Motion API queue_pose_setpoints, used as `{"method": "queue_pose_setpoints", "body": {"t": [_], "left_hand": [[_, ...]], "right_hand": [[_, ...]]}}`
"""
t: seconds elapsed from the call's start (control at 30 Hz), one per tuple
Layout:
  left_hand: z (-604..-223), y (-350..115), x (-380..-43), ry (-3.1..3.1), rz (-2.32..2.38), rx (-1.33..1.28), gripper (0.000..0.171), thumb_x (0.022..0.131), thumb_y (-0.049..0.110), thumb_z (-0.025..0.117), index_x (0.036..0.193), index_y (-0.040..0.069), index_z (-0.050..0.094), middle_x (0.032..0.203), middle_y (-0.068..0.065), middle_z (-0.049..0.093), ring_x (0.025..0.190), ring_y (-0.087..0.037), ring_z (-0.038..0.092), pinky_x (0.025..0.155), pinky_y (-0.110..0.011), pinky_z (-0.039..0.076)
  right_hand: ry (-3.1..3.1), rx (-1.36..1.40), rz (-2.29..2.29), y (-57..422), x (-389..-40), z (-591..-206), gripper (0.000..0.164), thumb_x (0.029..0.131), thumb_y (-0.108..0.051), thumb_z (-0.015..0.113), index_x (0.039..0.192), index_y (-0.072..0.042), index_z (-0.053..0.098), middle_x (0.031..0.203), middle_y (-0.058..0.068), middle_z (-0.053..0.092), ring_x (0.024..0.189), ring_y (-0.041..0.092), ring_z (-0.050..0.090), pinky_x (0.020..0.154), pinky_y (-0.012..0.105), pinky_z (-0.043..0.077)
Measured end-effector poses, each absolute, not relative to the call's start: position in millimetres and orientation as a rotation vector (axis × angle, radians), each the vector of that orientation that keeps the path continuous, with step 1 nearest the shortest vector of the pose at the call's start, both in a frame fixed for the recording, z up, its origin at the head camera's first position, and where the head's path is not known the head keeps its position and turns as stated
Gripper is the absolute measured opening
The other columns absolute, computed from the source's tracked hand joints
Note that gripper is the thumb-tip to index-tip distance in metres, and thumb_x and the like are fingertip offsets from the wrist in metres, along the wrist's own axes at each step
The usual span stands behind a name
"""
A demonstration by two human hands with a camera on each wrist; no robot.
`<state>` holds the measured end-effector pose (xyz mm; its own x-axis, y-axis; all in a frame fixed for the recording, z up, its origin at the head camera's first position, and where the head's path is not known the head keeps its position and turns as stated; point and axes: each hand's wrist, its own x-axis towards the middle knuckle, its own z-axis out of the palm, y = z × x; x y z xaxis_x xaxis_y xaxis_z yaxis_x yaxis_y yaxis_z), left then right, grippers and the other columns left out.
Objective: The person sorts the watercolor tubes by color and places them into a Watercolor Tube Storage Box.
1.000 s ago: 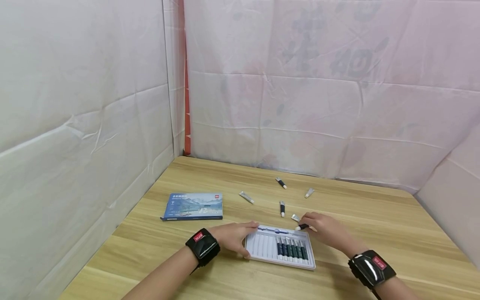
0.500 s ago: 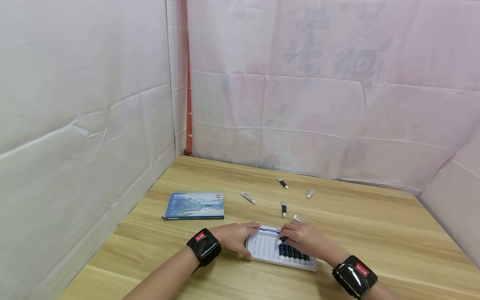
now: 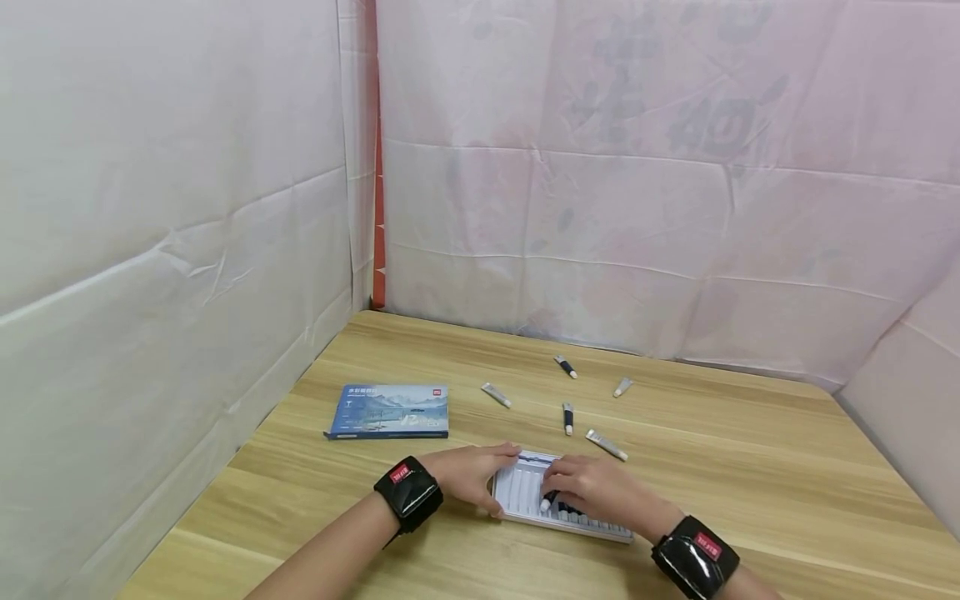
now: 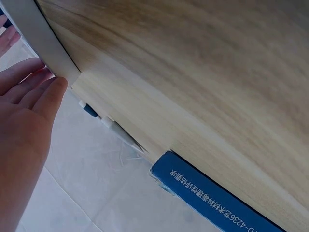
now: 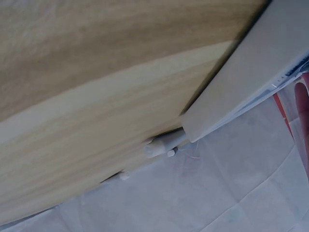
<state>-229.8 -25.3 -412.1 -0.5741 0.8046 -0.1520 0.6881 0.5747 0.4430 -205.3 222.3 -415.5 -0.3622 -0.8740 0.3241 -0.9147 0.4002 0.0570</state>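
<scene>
My left hand (image 3: 465, 475) holds the left end of a white paint tray (image 3: 513, 490), thumb at the front corner and fingers at the back one. In the left wrist view its fingertips lie along the tray's wall (image 4: 50, 38). Between the right hand's (image 3: 603, 490) fingers is a dark paint tube (image 3: 548, 502), its white cap pointing down over the slots. Several dark tubes lie in the tray's right half, partly covered by this hand; the left slots hold none. A slim blue brush (image 3: 536, 457) lies along the back. Just behind the right hand lies a silver tube (image 3: 606, 445).
A blue cardboard box (image 3: 388, 412) lies flat at the left. Beyond the tray several tubes are scattered, among them a dark-banded tube (image 3: 567, 418), a pale tube (image 3: 496, 395) and a small silver tube (image 3: 622, 387). White sheets (image 3: 637, 208) hang around the wooden table (image 3: 420, 533).
My right hand has carried the dark tube from the tray's back right edge leftward and down to the slots, uncovering the silver tube behind it. My left hand keeps its hold on the tray.
</scene>
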Motion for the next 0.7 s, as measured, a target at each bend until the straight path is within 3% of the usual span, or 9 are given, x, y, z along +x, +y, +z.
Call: {"method": "queue_pose_setpoints", "body": {"t": [0.4,0.7], "left_hand": [[-411.1,-26.3,-229.8,2.475,0.467,1.24,0.085,0.077,0.038,0.073,0.142,0.003,0.032,0.148,-0.005,0.024,0.132,-0.014,0.024,0.102,-0.023,0.025],[-411.3,-26.2,-229.6,2.473,0.478,1.235,0.084,0.076,0.038,0.074,0.142,0.003,0.032,0.148,-0.003,0.024,0.132,-0.013,0.023,0.102,-0.023,0.025]], "right_hand": [[-2.318,1.631,0.245,218.1,-204.2,-419.8,0.023,0.075,-0.002,0.069,0.092,-0.019,0.065,0.101,-0.005,0.061,0.095,0.009,0.058,0.081,0.026,0.048],[-2.457,1.631,0.406,224.9,-203.5,-415.0,0.017,0.081,-0.004,0.066,0.093,-0.016,0.068,0.101,-0.003,0.061,0.094,0.008,0.058,0.076,0.024,0.049]]}}
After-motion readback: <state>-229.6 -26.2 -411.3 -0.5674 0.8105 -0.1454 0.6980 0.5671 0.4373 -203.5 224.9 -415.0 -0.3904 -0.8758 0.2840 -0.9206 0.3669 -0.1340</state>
